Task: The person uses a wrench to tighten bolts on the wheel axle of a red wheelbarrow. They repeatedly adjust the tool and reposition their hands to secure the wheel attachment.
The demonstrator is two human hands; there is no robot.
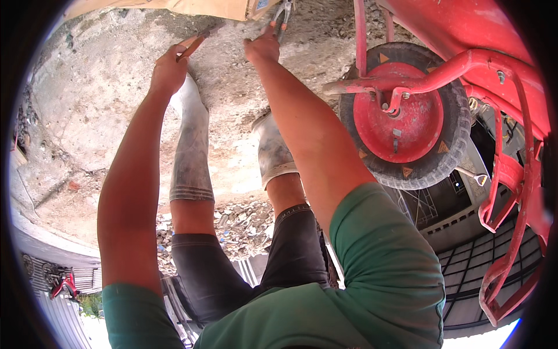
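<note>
My left hand (170, 71) is closed around a tool with orange-brown handles (194, 46). Its dark end points up and right, and its exact kind is hard to make out. To the right, my right hand (263, 49) grips a pair of pliers (285, 16) with orange handles and a metal head. The pliers' head lies beside the edge of a brown cardboard piece (215, 8) at the top of the view. Both hands are held low over the rough, dusty ground (99, 87), apart from each other.
On the right, a red wheelbarrow (494, 64) has its black-tyred wheel (401, 113) close to my right arm. My grey-white boots (192, 145) stand on the ground. Rubble (241, 227) lies behind them. A red motorcycle (65, 285) shows at lower left.
</note>
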